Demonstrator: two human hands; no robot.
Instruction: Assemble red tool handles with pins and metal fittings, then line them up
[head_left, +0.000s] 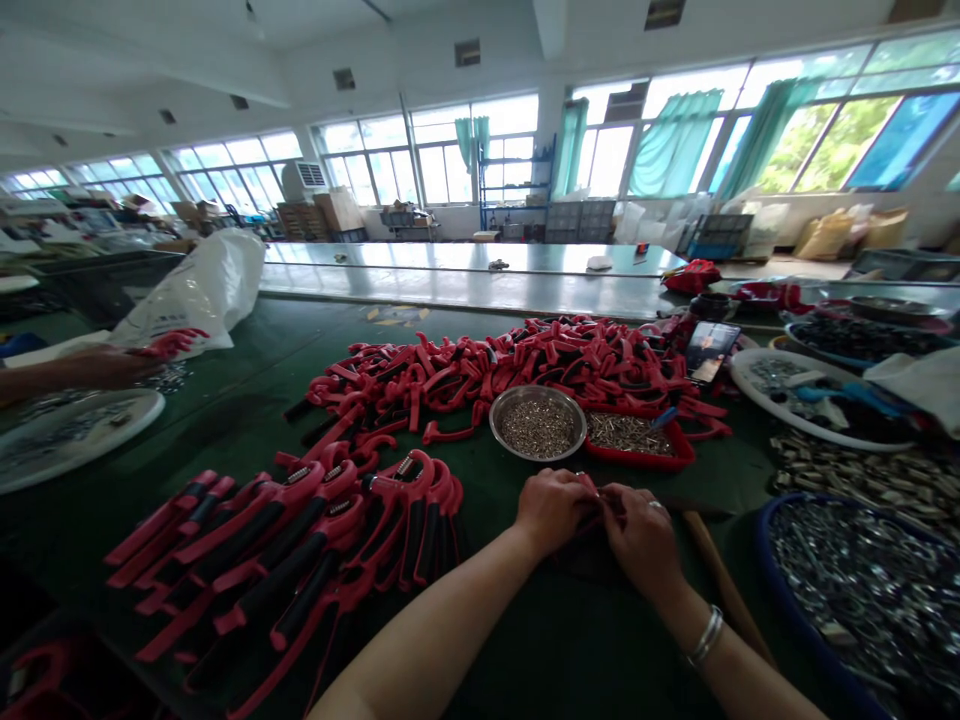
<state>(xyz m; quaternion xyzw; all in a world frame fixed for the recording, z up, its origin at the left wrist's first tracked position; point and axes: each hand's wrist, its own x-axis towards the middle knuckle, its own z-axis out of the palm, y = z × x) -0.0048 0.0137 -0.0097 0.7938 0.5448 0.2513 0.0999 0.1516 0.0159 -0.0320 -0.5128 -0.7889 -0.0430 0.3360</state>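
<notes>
Both my hands meet in front of the metal bowl, fingers pinched around a red handle piece (587, 483) that they mostly hide. My left hand (553, 508) grips it from the left. On its other side, my right hand (643, 535) has thumb and fingertips closed on it. Just beyond is a round metal bowl (538, 424) of small metal parts, beside a red tray (679, 452) of metal pins. To the left lie red-and-black pruning shears (300, 520) with springs, in overlapping rows. Behind the bowl a large heap of loose red handles (480, 372) spreads out.
A wooden tool handle (727, 585) lies right of my hands. A blue-rimmed basin (772, 570) of metal parts and a white tray (750, 375) stand right, near a propped phone (711, 350). At left, a co-worker's hand (105, 366) holds red pieces above a white tray (150, 410).
</notes>
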